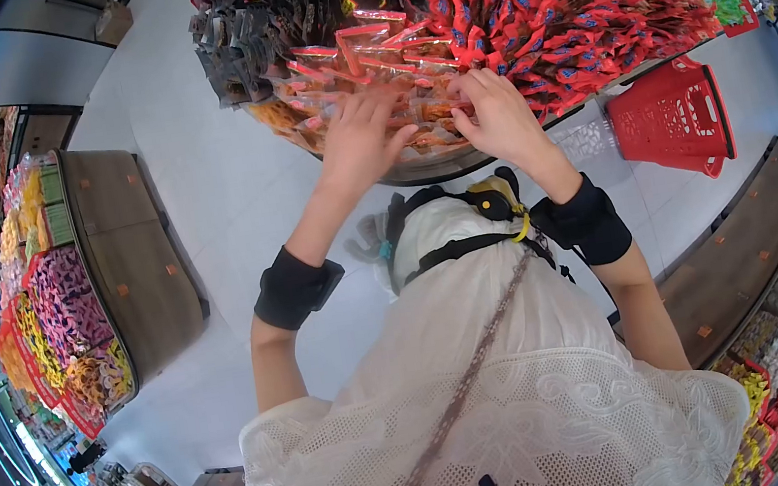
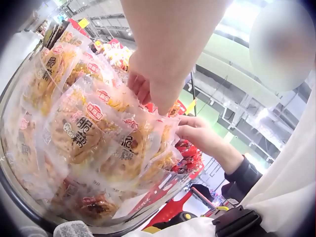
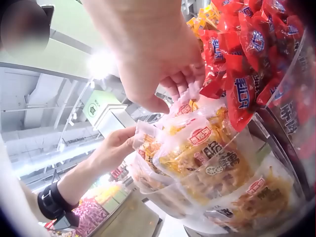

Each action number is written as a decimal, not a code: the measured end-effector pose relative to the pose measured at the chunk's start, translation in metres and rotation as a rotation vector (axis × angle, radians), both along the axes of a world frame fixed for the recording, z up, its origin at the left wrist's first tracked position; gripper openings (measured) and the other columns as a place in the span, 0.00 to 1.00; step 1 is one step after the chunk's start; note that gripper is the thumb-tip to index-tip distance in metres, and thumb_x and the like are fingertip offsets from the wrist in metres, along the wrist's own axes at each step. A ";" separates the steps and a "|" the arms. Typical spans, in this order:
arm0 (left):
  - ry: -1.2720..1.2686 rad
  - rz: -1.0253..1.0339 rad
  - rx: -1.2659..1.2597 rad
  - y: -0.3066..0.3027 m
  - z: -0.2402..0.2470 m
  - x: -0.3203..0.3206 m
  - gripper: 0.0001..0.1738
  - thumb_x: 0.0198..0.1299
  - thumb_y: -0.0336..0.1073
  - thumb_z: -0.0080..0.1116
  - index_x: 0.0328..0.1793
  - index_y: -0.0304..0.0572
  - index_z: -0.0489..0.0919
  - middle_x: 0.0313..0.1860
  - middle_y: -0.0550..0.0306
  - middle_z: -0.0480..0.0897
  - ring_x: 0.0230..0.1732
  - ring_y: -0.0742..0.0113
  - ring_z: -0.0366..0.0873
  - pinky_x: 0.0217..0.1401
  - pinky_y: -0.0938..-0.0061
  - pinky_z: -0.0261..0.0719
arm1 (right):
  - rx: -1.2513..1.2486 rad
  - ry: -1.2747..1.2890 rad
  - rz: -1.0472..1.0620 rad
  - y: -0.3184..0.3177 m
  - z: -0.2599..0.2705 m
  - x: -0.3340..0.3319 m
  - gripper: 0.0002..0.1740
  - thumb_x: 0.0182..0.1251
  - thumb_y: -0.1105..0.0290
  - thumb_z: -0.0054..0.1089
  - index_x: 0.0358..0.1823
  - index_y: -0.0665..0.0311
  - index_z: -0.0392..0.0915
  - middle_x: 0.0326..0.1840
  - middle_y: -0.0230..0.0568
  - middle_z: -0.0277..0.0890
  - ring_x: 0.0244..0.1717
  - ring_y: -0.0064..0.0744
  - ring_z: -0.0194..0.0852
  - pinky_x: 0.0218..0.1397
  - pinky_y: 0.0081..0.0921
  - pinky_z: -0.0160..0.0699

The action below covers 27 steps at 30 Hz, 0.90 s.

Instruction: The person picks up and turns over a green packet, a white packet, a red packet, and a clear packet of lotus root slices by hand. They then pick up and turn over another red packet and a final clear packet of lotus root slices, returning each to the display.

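Observation:
In the head view, both hands are over a bin of clear snack packets (image 1: 429, 136) with orange-brown slices inside. My left hand (image 1: 358, 143) has its fingers bent down among the packet tops, its fingertips blurred. Beside it, my right hand (image 1: 499, 118) pinches the upper edge of a packet near the red-wrapped snacks. Up close in the left wrist view, a lotus-root snack packet (image 2: 79, 131) stands upright, with red and black printing. The right wrist view shows my right hand (image 3: 163, 74) with curled fingers at the top of a packet (image 3: 210, 153); my left hand (image 3: 116, 143) grips a packet edge further left.
Red-wrapped snacks (image 1: 566, 14) fill the bin's right side, and dark packets (image 1: 243, 50) its left. A red shopping basket (image 1: 670, 119) stands on the floor to the right. Other display stands (image 1: 131, 249) flank the aisle, and a clear curved rim (image 2: 19, 197) borders the bin.

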State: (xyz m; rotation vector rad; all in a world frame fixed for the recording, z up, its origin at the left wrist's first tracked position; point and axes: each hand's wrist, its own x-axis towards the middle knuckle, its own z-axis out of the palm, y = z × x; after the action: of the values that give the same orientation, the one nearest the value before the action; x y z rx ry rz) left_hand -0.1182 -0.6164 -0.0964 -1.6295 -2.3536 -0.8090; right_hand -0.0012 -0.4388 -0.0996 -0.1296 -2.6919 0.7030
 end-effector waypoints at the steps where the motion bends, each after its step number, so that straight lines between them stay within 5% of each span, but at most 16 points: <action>1: 0.051 -0.019 -0.033 -0.001 0.004 0.001 0.18 0.49 0.40 0.61 0.45 0.41 0.76 0.39 0.54 0.76 0.43 0.54 0.71 0.45 0.67 0.70 | -0.011 -0.005 0.024 0.000 0.001 0.001 0.10 0.48 0.73 0.56 0.33 0.65 0.70 0.35 0.42 0.68 0.40 0.43 0.67 0.42 0.34 0.65; 4: 0.039 -0.063 -0.068 -0.006 0.004 0.007 0.17 0.48 0.42 0.61 0.43 0.41 0.77 0.37 0.55 0.75 0.41 0.55 0.71 0.45 0.67 0.70 | -0.003 0.141 0.073 -0.004 -0.002 0.005 0.08 0.46 0.74 0.55 0.30 0.66 0.71 0.33 0.41 0.68 0.39 0.42 0.66 0.41 0.34 0.65; 27: -0.036 -0.030 -0.096 -0.022 0.003 0.032 0.20 0.50 0.43 0.59 0.48 0.42 0.76 0.36 0.57 0.72 0.40 0.58 0.69 0.47 0.65 0.66 | 0.006 0.039 0.124 -0.010 0.007 0.017 0.07 0.46 0.77 0.54 0.30 0.68 0.72 0.30 0.41 0.70 0.35 0.41 0.67 0.39 0.32 0.65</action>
State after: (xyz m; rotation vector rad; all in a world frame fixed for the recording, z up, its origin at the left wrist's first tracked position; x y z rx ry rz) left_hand -0.0865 -0.6381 -0.0930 -1.7050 -2.4331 -0.7479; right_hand 0.0158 -0.4488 -0.0928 0.0523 -2.6820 0.7252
